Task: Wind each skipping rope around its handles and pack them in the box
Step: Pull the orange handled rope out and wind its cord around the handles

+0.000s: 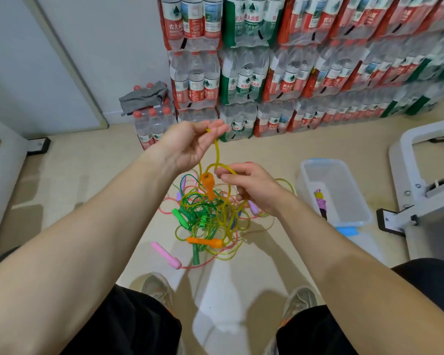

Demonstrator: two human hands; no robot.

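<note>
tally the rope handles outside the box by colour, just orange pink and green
orange handles: 2
pink handles: 2
green handles: 2 clear, more may be hidden among the ropes
total: 6 clearly visible

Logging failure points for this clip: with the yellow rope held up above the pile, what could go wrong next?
The yellow rope, pinched by the left hand and right hand, runs down into the tangled pile; pulling may tighten knots or drag the other ropes along. The lower orange handle lies among loops and could snag.
</note>
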